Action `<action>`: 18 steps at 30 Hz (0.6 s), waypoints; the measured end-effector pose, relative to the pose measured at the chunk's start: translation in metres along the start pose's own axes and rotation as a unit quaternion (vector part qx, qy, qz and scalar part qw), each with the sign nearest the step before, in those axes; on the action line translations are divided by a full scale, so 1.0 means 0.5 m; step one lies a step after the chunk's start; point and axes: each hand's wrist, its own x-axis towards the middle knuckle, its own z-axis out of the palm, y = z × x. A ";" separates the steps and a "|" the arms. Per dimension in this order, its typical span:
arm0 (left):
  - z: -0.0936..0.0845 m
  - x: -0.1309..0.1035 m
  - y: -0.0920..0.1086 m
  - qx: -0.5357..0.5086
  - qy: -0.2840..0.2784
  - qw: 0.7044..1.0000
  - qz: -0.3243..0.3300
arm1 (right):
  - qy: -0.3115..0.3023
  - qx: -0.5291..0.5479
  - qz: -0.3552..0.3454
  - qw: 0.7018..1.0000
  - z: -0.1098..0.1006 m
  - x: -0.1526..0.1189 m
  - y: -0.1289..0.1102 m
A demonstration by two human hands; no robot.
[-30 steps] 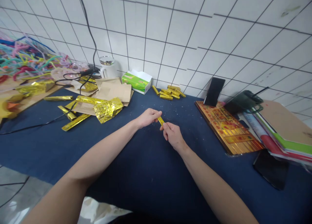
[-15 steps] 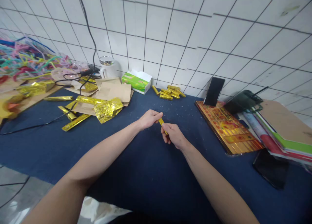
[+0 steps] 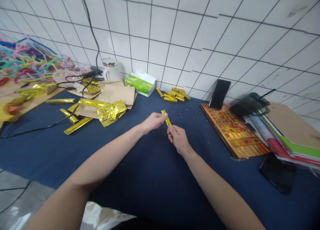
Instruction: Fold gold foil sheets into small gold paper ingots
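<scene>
A dark blue table [image 3: 140, 163] runs along the wall, pale specks scattered over its middle. At the back, a loose heap of short gold rolls [image 3: 170, 99] lies near a green tissue pack [image 3: 140, 84]. To the left is brown paper [image 3: 118, 93], with a crumpled gold foil [image 3: 111, 113] partly over it; longer gold rolls [image 3: 78, 125] lie beside it, and a black cable [image 3: 32, 132] trails across. A tan board [image 3: 31, 103] sits farther left. On the right — a red-and-gold box [image 3: 236, 131], stacked folders [image 3: 292, 123] and a flat black object [image 3: 277, 175].
</scene>
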 end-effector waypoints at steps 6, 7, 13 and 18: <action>0.045 -0.015 -0.003 0.017 -0.027 0.999 0.013 | -0.001 0.020 0.009 1.000 0.005 0.001 0.000; 0.046 -0.016 -0.003 -0.002 -0.030 1.000 0.006 | -0.003 0.021 0.010 1.000 0.005 0.000 -0.001; 0.031 -0.007 -0.003 -0.105 0.033 0.994 -0.021 | -0.019 0.018 0.010 1.000 0.006 -0.003 -0.007; 0.006 0.006 0.002 -0.171 0.083 0.982 -0.003 | -0.024 0.018 0.016 0.999 0.007 -0.004 -0.011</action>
